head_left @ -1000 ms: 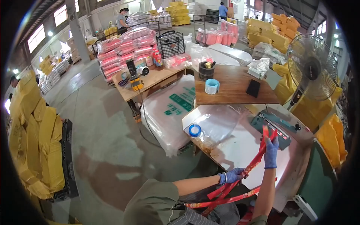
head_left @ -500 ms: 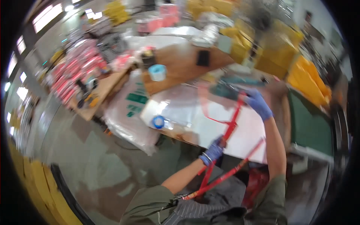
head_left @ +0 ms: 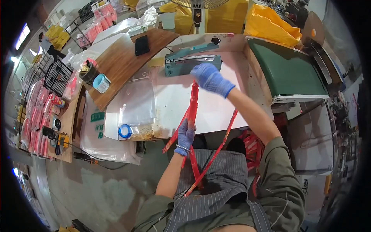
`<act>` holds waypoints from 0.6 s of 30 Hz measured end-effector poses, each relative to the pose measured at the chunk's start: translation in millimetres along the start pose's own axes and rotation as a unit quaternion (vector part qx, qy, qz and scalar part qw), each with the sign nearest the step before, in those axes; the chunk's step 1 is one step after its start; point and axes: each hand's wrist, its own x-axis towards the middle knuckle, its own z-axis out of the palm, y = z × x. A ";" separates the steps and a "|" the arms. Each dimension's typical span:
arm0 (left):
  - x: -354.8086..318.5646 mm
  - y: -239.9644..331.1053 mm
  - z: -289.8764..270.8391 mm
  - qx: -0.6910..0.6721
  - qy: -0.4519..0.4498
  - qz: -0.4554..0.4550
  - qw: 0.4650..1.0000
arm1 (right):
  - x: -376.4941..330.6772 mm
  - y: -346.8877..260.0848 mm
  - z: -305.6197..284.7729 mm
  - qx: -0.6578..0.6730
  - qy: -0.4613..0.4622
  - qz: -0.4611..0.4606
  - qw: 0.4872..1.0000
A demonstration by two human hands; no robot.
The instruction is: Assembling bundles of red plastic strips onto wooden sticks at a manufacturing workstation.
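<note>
Both my hands wear blue gloves. My right hand point(head_left: 209, 79) is stretched out over the white table point(head_left: 216, 108), gripping the top end of long red strips point(head_left: 193, 103) just in front of a teal heat sealer point(head_left: 192, 62). My left hand point(head_left: 186, 135) holds the same red strips lower down, at the table's near edge. More red strips point(head_left: 215, 149) hang down over my striped apron.
A clear plastic bag point(head_left: 137, 104) and a blue tape roll point(head_left: 124, 131) lie at the table's left. A wooden bench point(head_left: 121, 63) holds a black phone point(head_left: 142, 45), a cup and a light blue tape roll. A green conveyor point(head_left: 288, 71) stands right; yellow sacks and a fan behind.
The view has swung down over the white table. My right hand has carried the strips' top end forward to the sealer; my left hand stays lower on them.
</note>
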 end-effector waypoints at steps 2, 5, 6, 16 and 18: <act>4.7 1.9 1.5 -0.040 -0.001 -0.037 0.999 | -14.8 -29.1 27.5 -0.032 0.015 -0.102 0.994; 12.3 6.4 4.0 -0.104 -0.016 0.043 0.993 | -36.3 -76.1 34.3 0.029 0.013 -0.162 0.986; 13.1 9.7 4.2 -0.105 -0.015 0.046 0.993 | -38.2 -77.4 26.4 0.148 0.046 -0.107 0.982; -0.8 36.2 26.8 -0.027 -0.044 -0.020 0.998 | -11.8 -18.0 10.8 0.548 0.185 0.287 0.763; -2.4 31.9 24.1 -0.025 -0.052 -0.012 0.998 | -13.8 -15.9 7.0 0.623 0.154 0.311 0.701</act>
